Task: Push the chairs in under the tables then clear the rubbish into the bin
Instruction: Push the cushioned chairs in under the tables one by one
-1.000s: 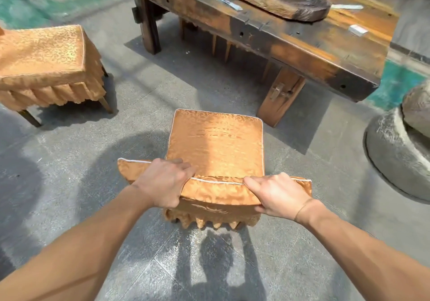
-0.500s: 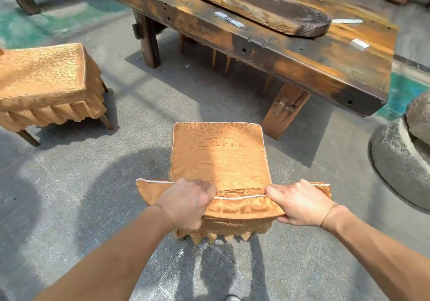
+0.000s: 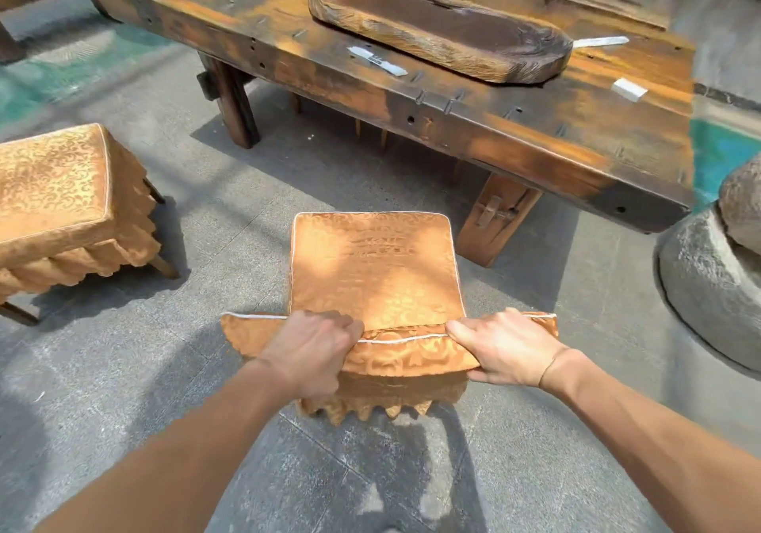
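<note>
Chair back gripped by both hands, short of table.

Left hand: fingers curled shut, knuckles up, gripping at 11 o'clock.
Right hand: palm down, fingers closed, thumb underneath.
Arms: both bare, extended forward toward 12 o'clock, converging.

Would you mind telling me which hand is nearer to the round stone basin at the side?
Right. The right hand grips the chair back on the side facing the stone basin; the left hand grips the opposite side, farther away.
</note>
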The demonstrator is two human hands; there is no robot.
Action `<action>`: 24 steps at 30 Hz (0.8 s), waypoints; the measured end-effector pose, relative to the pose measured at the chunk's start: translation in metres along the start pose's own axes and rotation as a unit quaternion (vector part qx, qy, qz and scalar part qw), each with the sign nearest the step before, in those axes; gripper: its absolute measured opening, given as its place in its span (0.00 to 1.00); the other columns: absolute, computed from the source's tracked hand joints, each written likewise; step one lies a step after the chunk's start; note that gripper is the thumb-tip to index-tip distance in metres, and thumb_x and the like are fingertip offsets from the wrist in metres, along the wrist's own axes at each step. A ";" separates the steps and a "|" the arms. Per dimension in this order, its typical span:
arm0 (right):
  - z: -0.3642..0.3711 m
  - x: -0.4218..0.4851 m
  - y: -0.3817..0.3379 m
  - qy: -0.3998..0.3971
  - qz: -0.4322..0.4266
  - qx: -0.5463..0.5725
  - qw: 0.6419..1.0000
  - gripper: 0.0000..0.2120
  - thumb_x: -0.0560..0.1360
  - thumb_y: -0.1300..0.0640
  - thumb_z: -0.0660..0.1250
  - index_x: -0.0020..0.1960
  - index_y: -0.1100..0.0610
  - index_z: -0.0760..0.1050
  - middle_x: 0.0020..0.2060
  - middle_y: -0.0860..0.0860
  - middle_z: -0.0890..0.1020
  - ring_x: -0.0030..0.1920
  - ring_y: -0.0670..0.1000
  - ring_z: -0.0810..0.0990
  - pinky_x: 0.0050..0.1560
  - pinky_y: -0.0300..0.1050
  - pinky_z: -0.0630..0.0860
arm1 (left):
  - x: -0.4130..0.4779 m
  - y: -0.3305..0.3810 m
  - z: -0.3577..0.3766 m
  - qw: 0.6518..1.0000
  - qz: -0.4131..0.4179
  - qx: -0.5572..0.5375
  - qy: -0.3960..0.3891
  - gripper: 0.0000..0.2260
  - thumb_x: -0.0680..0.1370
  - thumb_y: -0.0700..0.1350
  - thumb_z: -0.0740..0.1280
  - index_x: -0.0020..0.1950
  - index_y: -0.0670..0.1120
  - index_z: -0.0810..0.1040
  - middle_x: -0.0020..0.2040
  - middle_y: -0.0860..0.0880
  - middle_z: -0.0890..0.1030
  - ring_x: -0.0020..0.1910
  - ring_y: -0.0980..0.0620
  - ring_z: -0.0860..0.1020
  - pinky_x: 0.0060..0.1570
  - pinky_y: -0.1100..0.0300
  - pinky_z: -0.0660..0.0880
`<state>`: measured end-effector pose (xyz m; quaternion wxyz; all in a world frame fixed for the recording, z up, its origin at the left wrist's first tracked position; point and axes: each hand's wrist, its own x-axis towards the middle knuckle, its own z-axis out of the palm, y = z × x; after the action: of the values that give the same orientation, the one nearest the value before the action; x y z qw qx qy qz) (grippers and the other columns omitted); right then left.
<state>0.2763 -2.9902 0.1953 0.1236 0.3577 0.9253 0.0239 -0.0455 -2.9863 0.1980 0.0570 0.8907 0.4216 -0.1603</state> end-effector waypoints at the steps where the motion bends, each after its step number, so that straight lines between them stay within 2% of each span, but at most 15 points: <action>1: 0.000 0.010 0.003 0.001 0.005 0.005 1.000 0.32 0.69 0.39 0.75 0.56 0.53 0.58 0.44 0.51 0.82 0.37 0.59 0.84 0.29 0.49 0.70 | 0.008 -0.013 -0.004 1.000 0.000 0.007 0.003 0.14 0.70 0.43 0.63 0.55 0.51 0.68 0.42 0.52 0.78 0.40 0.53 0.78 0.37 0.56 0.75; 4: -0.001 0.039 0.015 0.006 0.027 0.011 1.000 0.32 0.69 0.40 0.75 0.56 0.53 0.58 0.44 0.51 0.83 0.36 0.60 0.84 0.30 0.48 0.69 | 0.035 -0.050 -0.016 0.999 0.017 0.030 0.011 0.14 0.70 0.46 0.64 0.55 0.52 0.68 0.44 0.54 0.78 0.42 0.53 0.78 0.39 0.55 0.77; 6: -0.004 0.055 0.022 0.009 0.043 0.019 0.999 0.32 0.69 0.40 0.75 0.56 0.54 0.58 0.44 0.52 0.83 0.35 0.60 0.84 0.30 0.49 0.70 | 0.049 -0.070 -0.023 0.999 0.037 0.030 0.009 0.14 0.71 0.47 0.66 0.55 0.52 0.70 0.44 0.55 0.77 0.43 0.53 0.76 0.36 0.58 0.75; 10: -0.008 0.087 0.032 -0.018 0.060 0.026 0.998 0.30 0.70 0.41 0.75 0.57 0.54 0.60 0.45 0.53 0.82 0.38 0.60 0.83 0.31 0.49 0.67 | 0.072 -0.107 -0.022 0.998 0.058 0.016 -0.003 0.16 0.70 0.43 0.64 0.57 0.52 0.70 0.45 0.56 0.77 0.44 0.54 0.77 0.37 0.59 0.76; 14: -0.019 0.120 0.056 -0.029 0.105 0.040 0.993 0.29 0.71 0.42 0.74 0.57 0.54 0.59 0.47 0.53 0.81 0.39 0.61 0.83 0.32 0.52 0.71 | 0.109 -0.154 -0.033 0.993 0.112 0.035 0.011 0.17 0.68 0.43 0.62 0.56 0.51 0.69 0.44 0.55 0.77 0.44 0.51 0.78 0.35 0.56 0.72; 19: -0.018 0.175 0.072 0.009 0.145 0.042 0.989 0.31 0.68 0.41 0.76 0.57 0.53 0.62 0.43 0.51 0.82 0.35 0.58 0.83 0.28 0.50 0.72 | 0.161 -0.222 -0.047 0.988 0.143 0.049 0.040 0.15 0.69 0.52 0.68 0.55 0.54 0.71 0.49 0.55 0.79 0.50 0.51 0.79 0.35 0.57 0.68; 21: -0.016 0.191 0.081 0.039 0.165 0.033 0.985 0.35 0.64 0.41 0.79 0.58 0.53 0.63 0.40 0.50 0.83 0.32 0.57 0.83 0.25 0.48 0.72 | 0.183 -0.243 -0.052 0.987 0.149 0.032 0.048 0.15 0.69 0.49 0.67 0.55 0.53 0.71 0.51 0.55 0.79 0.54 0.50 0.78 0.37 0.58 0.70; 24: -0.016 0.209 0.103 0.037 0.186 0.036 0.981 0.36 0.63 0.42 0.80 0.59 0.53 0.63 0.39 0.50 0.82 0.30 0.56 0.82 0.25 0.47 0.72 | 0.213 -0.261 -0.064 0.982 0.173 0.030 0.069 0.14 0.66 0.46 0.65 0.51 0.53 0.70 0.49 0.55 0.80 0.52 0.50 0.78 0.34 0.59 0.66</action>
<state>0.1907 -2.7739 0.1808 0.0697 0.5270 0.8466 0.0259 -0.1044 -2.6484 0.1955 0.0277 0.9605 0.2587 -0.0984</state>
